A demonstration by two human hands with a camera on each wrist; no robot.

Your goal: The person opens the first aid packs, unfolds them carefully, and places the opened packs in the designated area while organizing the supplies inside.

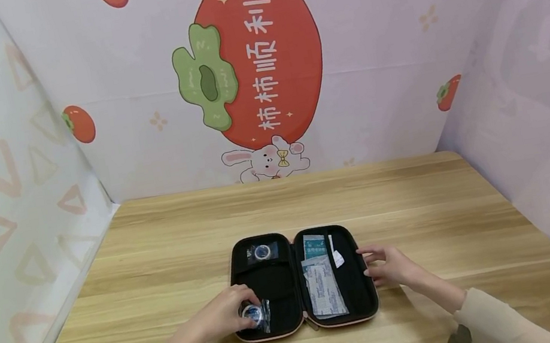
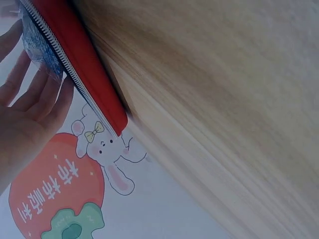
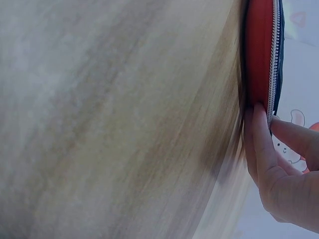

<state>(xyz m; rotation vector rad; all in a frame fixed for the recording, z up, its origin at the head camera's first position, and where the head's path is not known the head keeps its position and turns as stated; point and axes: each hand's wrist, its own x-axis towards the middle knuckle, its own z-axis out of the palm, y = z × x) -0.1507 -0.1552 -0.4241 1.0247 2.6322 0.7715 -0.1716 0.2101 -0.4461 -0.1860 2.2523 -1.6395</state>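
Note:
A zippered case (image 1: 274,284) lies unfolded on the table, black inside and red outside. My left hand (image 1: 233,312) pinches a clear packet with a blue-and-white ring-shaped item (image 1: 253,315) at the near left corner of the case. In the left wrist view the crinkled packet (image 2: 42,47) shows beside the zipper, against the fingers. At the right rim, my right hand (image 1: 391,265) holds the case's edge; in the right wrist view its fingertips meet the red side (image 3: 259,59) and the thumb lies by the zipper.
A similar packet (image 1: 262,252) sits under a strap at the left half's far end. The right half holds white paper packets (image 1: 323,289), a teal packet (image 1: 315,247) and a small white piece (image 1: 338,258). Printed cloth walls (image 1: 375,118) border the wooden table (image 1: 156,246).

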